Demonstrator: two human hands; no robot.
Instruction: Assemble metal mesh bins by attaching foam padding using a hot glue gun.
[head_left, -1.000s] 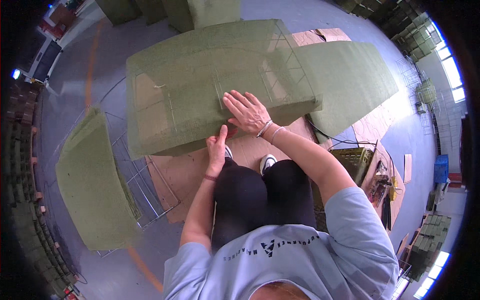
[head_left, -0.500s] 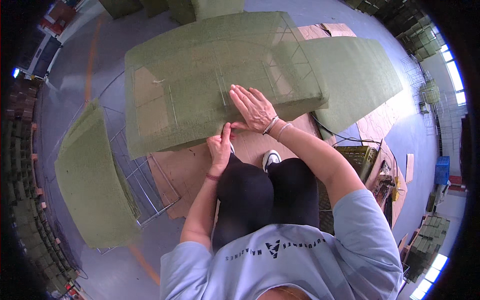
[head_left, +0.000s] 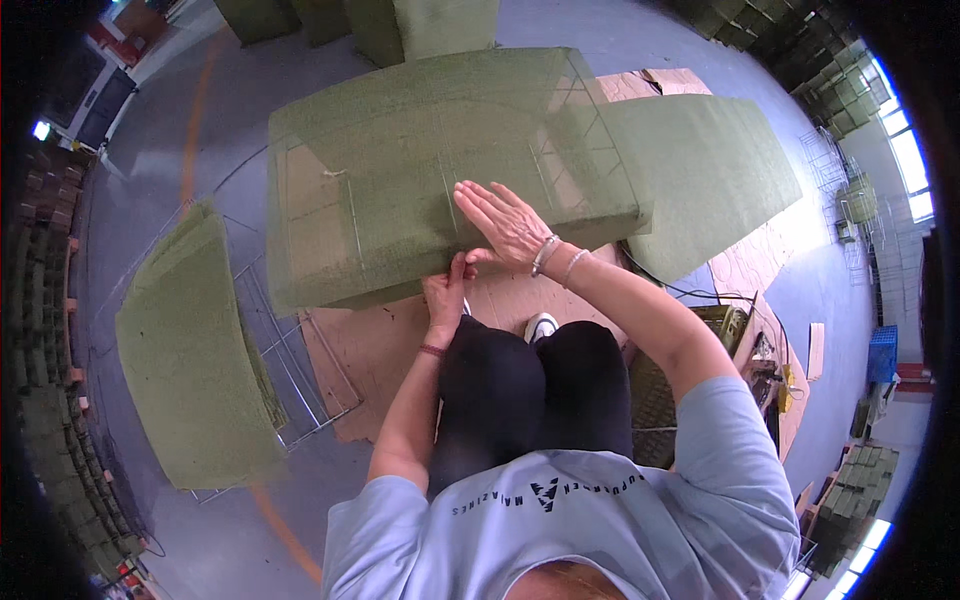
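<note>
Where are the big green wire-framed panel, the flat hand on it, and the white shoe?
green panel [head_left: 400,160], head view, on its bare green top face.
right hand [head_left: 505,220], head view, on the back of the hand.
white shoe [head_left: 541,325], head view, on its toe.

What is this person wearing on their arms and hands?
Both hands are bare, with no gloves. The left hand has a thin dark red band at the wrist. The right hand has two slim silver-coloured bracelets. Short light blue T-shirt sleeves leave the forearms uncovered.

Flattened brown cardboard [head_left: 365,365] lies on the floor (no labels or screens).
</note>
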